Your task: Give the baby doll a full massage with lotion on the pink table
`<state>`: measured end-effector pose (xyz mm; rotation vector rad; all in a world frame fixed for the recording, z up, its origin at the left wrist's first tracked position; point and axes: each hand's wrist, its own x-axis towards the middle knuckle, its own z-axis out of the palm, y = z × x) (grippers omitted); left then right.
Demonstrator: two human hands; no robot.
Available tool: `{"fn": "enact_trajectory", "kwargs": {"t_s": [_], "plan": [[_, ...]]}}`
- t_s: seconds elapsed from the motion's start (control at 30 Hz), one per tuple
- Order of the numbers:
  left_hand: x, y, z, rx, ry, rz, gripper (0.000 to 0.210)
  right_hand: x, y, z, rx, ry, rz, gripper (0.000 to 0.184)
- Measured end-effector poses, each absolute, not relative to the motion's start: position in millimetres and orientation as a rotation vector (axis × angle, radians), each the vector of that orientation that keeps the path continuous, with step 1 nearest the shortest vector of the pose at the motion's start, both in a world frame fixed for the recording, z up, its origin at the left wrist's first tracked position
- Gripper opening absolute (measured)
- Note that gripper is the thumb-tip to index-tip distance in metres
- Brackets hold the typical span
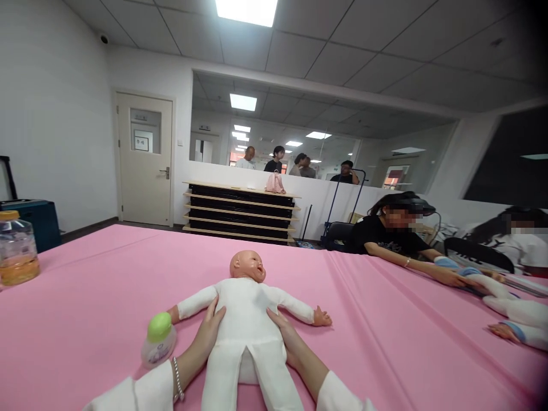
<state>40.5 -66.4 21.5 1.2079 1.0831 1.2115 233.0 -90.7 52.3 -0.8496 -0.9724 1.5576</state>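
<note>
A baby doll point(245, 314) with a white cloth body lies on its back on the pink tablecloth point(107, 308), arms spread and head turned to the right. My left hand point(209, 328) wraps the left side of its torso, thumb on top and the other fingers hidden beneath. On the opposite side my right hand point(285, 334) grips the torso the same way. By my left wrist, next to the doll's hand, is a clear bottle point(159, 348) with a green cap, slightly tilted in view.
At the right, a co-worker point(391, 231) in black handles another doll point(505, 302); a second person point(520, 240) sits farther right. A jar point(17, 251) of amber liquid stands at the left edge. Stacked boards point(240, 214) and a door point(144, 160) lie beyond the table.
</note>
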Motion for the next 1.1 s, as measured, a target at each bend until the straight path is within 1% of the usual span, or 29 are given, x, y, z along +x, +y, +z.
{"fn": "enact_trajectory", "kwargs": {"t_s": [0.07,0.17,0.57,0.73,0.93,1.0,1.1], "plan": [[40.1,-67.1,22.4,1.204,1.109,1.183,0.066,233.7,-88.8,50.9,-0.796,-0.921,1.662,0.043],[39.5,-69.1,24.2,1.228,1.124,1.169,0.064,235.4,-86.7,47.7,-0.789,-0.896,1.71,0.041],[37.5,-69.4,25.4,1.328,1.151,1.153,0.073,233.9,-87.4,48.6,-0.795,-0.898,1.657,0.046],[37.9,-71.8,28.3,1.329,1.168,1.126,0.07,235.6,-90.0,52.7,-0.801,-0.938,1.673,0.049],[37.2,-76.7,32.1,1.352,1.066,1.167,0.064,239.9,-86.0,51.2,-0.859,-0.946,1.832,0.048],[36.1,-76.7,30.0,1.389,0.978,1.179,0.061,245.2,-85.6,49.7,-0.904,-0.937,1.792,0.048],[34.6,-78.5,26.4,1.475,0.951,1.185,0.056,274.9,-86.3,50.0,-0.995,-0.913,1.624,0.043]]}}
